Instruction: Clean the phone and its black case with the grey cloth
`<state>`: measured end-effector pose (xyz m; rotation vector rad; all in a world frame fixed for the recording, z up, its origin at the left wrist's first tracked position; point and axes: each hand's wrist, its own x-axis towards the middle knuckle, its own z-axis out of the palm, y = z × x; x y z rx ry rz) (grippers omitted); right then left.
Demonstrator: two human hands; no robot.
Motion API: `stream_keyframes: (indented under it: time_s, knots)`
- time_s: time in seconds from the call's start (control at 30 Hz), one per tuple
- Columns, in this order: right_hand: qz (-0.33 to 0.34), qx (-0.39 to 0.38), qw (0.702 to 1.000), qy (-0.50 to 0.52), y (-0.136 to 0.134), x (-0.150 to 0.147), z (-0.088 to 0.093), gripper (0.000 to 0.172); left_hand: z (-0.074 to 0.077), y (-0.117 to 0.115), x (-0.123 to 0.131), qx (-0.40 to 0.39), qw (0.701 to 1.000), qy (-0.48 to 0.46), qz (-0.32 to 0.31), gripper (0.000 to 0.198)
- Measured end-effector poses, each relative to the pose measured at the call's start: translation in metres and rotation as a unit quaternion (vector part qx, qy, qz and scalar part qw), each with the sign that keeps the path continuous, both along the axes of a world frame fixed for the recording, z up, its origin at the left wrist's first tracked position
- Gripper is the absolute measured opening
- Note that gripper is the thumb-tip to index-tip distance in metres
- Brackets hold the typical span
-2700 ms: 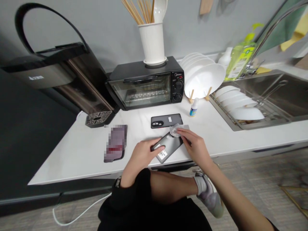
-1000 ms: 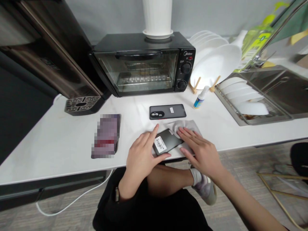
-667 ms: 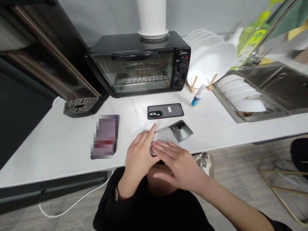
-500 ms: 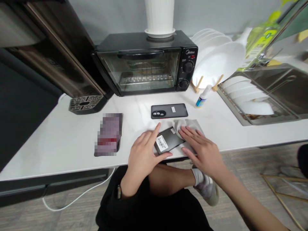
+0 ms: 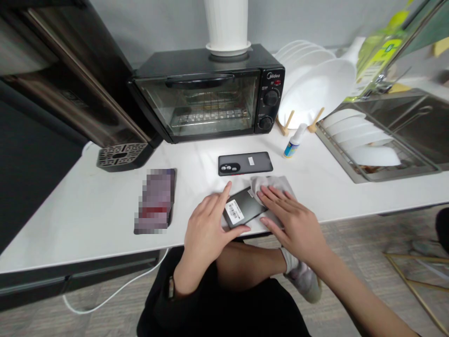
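Note:
A dark phone (image 5: 249, 204) with a white barcode label lies at a slant near the counter's front edge. My left hand (image 5: 206, 229) holds its left end, with the thumb along the near side and the index finger reaching past the far side. Fingers of my right hand (image 5: 296, 220) lie stretched out over a grey cloth (image 5: 258, 183), pressing it onto the phone's right end, which is hidden underneath. Just behind is a smoky phone case (image 5: 245, 163) with a black rim and round camera openings. Another phone (image 5: 156, 201), its screen blurred out, rests to the left.
Behind stands a black toaster oven (image 5: 206, 103) with a white pot (image 5: 228, 25) on top. A small spray bottle (image 5: 292, 145) is at the right, near racked plates (image 5: 312, 89) and a sink (image 5: 417, 126). A drinks machine's drip tray (image 5: 121, 156) sits at the left.
My right hand and the cloth have slid slightly left along the phone. The left hand keeps its hold, and the whole view has shifted a little.

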<state>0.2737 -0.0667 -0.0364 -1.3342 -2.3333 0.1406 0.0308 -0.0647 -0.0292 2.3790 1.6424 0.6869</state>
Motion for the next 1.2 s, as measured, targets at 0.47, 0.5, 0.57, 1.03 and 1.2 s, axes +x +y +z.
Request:
stream_keyframes:
  time_s: [0.47,0.5,0.57,1.03,1.2]
  knots:
    - [0.014,-0.008,1.0,-0.006,-0.007,0.003,0.002,0.059,0.0,0.0,0.001,0.012,1.0,0.008,0.002,0.108]
    - [-0.017,0.001,1.0,-0.011,0.0,0.009,0.0,0.06,0.0,0.0,0.001,0.01,1.0,0.006,0.002,0.108]
    - [-0.052,0.011,0.999,-0.011,0.009,0.004,-0.001,0.069,-0.002,0.001,0.0,0.009,1.0,0.005,0.001,0.105]
    - [-0.021,-0.012,1.0,0.003,0.003,0.007,0.003,0.06,0.0,0.0,0.0,0.001,1.0,0.0,0.001,0.106]
    - [0.038,-0.013,0.998,0.038,-0.002,-0.048,0.001,0.078,-0.002,0.001,0.0,0.002,1.0,0.005,0.003,0.093]
